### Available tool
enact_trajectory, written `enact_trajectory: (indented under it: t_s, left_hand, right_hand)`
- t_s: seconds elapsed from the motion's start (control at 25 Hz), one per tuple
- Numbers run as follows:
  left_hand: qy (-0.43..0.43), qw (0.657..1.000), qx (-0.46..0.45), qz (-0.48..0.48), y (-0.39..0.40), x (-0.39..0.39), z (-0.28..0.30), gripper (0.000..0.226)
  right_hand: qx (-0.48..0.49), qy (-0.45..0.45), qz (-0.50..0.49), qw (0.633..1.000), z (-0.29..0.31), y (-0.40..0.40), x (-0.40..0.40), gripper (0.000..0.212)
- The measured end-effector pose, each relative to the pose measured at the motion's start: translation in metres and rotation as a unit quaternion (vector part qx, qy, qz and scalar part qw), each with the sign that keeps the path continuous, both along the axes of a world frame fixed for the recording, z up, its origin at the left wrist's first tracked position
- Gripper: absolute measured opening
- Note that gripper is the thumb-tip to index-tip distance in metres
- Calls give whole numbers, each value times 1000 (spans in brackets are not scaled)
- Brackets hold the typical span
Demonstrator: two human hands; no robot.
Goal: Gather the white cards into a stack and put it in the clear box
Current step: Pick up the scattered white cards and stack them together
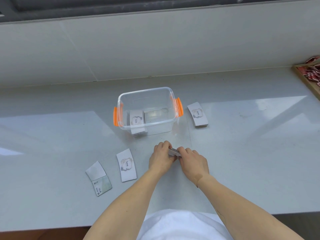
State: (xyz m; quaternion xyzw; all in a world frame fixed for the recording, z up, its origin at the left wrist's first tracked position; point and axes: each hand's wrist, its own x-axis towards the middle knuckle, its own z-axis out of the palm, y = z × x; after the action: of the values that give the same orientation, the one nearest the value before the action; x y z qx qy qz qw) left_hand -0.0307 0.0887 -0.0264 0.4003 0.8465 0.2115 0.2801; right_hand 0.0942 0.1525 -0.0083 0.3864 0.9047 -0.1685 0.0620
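Head view: both hands, left hand and right hand, pinch 1 card stack on edge, long axis left-right; clear box lies directly beyond.

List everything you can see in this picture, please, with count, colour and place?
clear box: one, clear with orange latches, counter centre
cards in box: one stack, white, left side of the box
cards on counter: white, one stack right of box, two near left
held cards: small stack, white, between both hands
tray: one, wooden, red packets, far right
left hand: gripping cards
right hand: gripping cards
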Motion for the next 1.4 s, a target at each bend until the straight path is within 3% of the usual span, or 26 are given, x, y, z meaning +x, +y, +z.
enact_trajectory:
  t_s: [0.36, 0.64, 0.92, 1.0, 1.16, 1.28, 1.4]
  left_hand:
    - [139, 985, -84, -62, -50, -72, 6, 66]
    - [124, 969, -200, -74, -109, -127, 19, 99]
    - [141, 965, -210, -63, -113, -128, 18, 111]
    - [142, 968, -200, -55, -110, -129, 18, 103]
    - [156, 977, -139, -36, -104, -129, 24, 60]
    - [-13, 997, -23, 71, -95, -123, 34, 36]
    - [-179, 971, 71, 142, -81, -112, 45, 31]
  right_hand:
    - [3, -3, -6, 1000, -2, 0, 0, 22]
    - [6, -8, 0, 1000, -4, 0, 0, 23]
    - [5, -8, -4, 1000, -5, 0, 0, 21]
    - [4, -8, -5, 1000, -5, 1, 0, 21]
    - [0, -5, -5, 1000, -4, 0, 1, 22]
    - [-21, 7, -6, 1000, -2, 1, 2, 29]
    - [-44, 1, -7, 999, 0, 2, 3, 47]
